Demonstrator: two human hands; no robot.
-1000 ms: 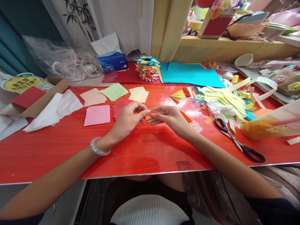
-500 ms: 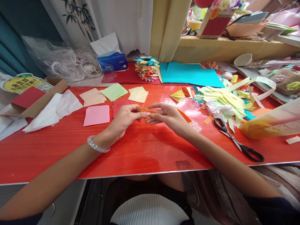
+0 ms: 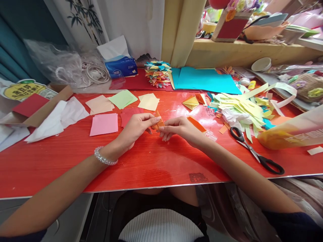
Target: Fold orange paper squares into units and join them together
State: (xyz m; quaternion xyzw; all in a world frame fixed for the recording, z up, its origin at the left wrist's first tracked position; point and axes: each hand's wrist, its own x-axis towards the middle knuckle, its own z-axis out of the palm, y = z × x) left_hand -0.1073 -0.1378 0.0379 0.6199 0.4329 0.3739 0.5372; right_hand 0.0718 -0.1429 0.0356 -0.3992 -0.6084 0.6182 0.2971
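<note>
Both hands pinch one small folded orange paper piece (image 3: 157,122) just above the glossy red tabletop (image 3: 151,161), mid-table. Left hand (image 3: 136,128): thumb and forefinger closed on the piece's left side, beaded bracelet (image 3: 104,158) on that wrist. Right hand (image 3: 180,129): fingertips closed on its right edge, other fingers curled down toward the table.

Just right of the right hand: a flat orange paper strip (image 3: 196,123). Behind the left hand: a red paper square (image 3: 128,115), then a pink paper square (image 3: 104,123) further left. Cream, green and yellow squares lie in a row beyond those. Black-handled scissors (image 3: 257,154) well to the right, near a heap of yellow-green paper offcuts (image 3: 242,109). At the back: a stack of multicoloured folded paper units (image 3: 158,73), beside a teal paper sheet (image 3: 204,80) and a blue tissue pack (image 3: 121,66).
</note>
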